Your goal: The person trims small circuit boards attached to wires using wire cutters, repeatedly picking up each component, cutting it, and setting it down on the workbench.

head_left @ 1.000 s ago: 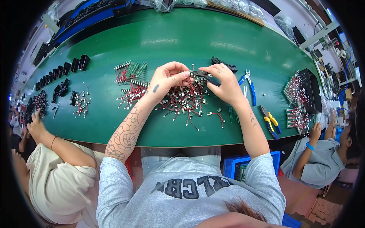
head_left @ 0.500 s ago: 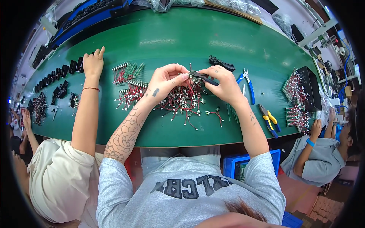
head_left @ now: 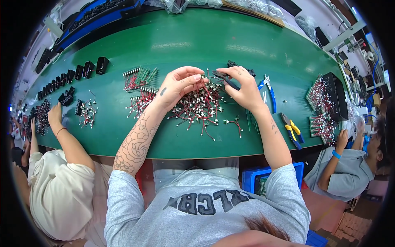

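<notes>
Pinched between the fingers of my left hand (head_left: 177,85) is a small circuit board (head_left: 203,78) with red wires hanging from it. My right hand (head_left: 243,84) is closed round a small pair of black pliers (head_left: 225,78), whose tips point left, a short gap away from the board. Beneath and between both hands spreads a heap of small boards with red wires and white connectors (head_left: 197,105). To its left, next to my left forearm, lie green board strips (head_left: 142,76) with more wired connectors. One wired piece (head_left: 234,124) lies apart, right of the heap.
Blue-handled pliers (head_left: 269,94) and yellow-and-blue pliers (head_left: 293,131) lie right of my right forearm. Farther right are a black bin (head_left: 335,96) and wired boards (head_left: 319,99). Black parts (head_left: 232,64) sit behind my right hand. At left, a co-worker's hand (head_left: 55,114) is near black housings (head_left: 87,70).
My right hand has drawn the pliers slightly away from the board in my left hand. The co-worker's arm has pulled back from the row of black housings toward the nearer pile.
</notes>
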`<state>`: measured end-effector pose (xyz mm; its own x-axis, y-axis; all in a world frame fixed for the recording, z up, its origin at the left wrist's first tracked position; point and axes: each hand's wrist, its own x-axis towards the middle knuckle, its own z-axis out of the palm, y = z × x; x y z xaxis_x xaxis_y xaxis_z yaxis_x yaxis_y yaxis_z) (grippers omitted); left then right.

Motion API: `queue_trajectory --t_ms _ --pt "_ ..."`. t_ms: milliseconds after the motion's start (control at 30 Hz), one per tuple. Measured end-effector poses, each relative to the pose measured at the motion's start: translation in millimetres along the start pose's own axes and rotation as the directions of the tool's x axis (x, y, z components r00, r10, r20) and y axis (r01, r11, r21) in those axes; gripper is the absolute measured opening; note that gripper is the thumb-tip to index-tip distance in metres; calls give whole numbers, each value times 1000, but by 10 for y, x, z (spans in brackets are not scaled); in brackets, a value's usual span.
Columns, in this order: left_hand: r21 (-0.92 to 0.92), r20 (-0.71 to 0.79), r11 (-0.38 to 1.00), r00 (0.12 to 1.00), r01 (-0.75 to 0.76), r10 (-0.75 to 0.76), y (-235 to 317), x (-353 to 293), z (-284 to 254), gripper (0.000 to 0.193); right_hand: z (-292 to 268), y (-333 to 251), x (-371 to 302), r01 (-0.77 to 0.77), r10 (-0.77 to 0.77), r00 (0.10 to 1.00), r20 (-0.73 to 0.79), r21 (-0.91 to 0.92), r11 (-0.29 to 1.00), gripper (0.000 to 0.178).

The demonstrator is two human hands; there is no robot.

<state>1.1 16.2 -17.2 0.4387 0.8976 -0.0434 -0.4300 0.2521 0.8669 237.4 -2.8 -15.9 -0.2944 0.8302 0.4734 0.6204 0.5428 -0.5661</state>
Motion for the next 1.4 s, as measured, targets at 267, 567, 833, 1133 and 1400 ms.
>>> queue_trajectory --t_ms 267,567,833,1133,1400 --pt "206 -12 978 1000 9 -6 -44 8 -48 16 70 -27 -39 142 -142 990 15 -203 969 43" --pt "249 62 968 997 27 -43 -24 -2 -45 14 -24 -43 -60 -65 59 987 151 32 997 41" --pt "41 112 997 991 64 -68 -54 6 -127 15 -48 -132 -34 -395 301 918 259 524 755 46" --pt "71 -31 997 999 41 -39 4 -12 -4 20 8 -50 -25 53 -54 998 -10 -70 996 48" --pt "230 -54 972 998 53 -41 -18 -18 -14 17 30 -55 -40 101 -100 995 16 -186 977 42"
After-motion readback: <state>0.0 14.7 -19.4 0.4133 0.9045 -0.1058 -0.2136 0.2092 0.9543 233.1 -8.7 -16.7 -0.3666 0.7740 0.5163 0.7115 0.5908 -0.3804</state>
